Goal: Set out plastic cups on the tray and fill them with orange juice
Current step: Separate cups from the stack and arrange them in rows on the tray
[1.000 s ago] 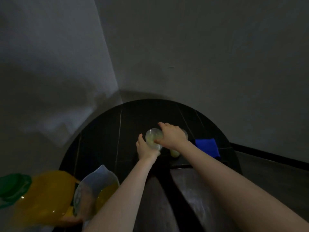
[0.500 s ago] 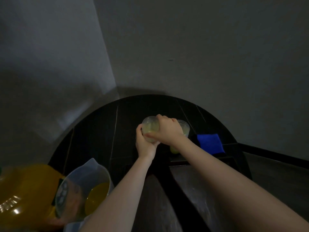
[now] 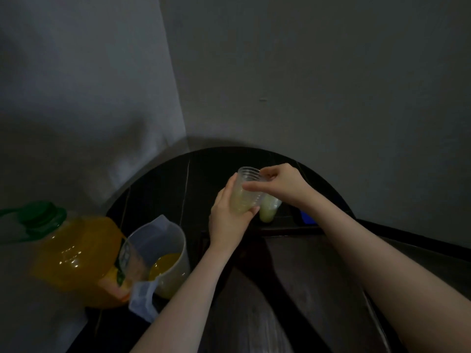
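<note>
My left hand (image 3: 228, 220) grips a clear plastic cup (image 3: 246, 197) partly filled with pale juice, holding it above the dark table. My right hand (image 3: 279, 184) pinches the same cup at its rim and side. Just right of it a second cup of juice (image 3: 270, 211) stands on the dark surface (image 3: 285, 225); whether that is the tray I cannot tell in the dim light. At the lower left a clear jug (image 3: 163, 258) holds some orange juice. Beside it stands a large orange juice bottle (image 3: 76, 258) with a green cap.
A blue cloth (image 3: 307, 217) lies right of the cups, partly behind my right forearm. The round black table (image 3: 163, 194) sits in a corner between two grey walls. A dark wooden piece (image 3: 305, 289) lies under my arms.
The cup has risen off the table in both hands and tilted. The view has swung left, bringing the bottle and jug further into the frame.
</note>
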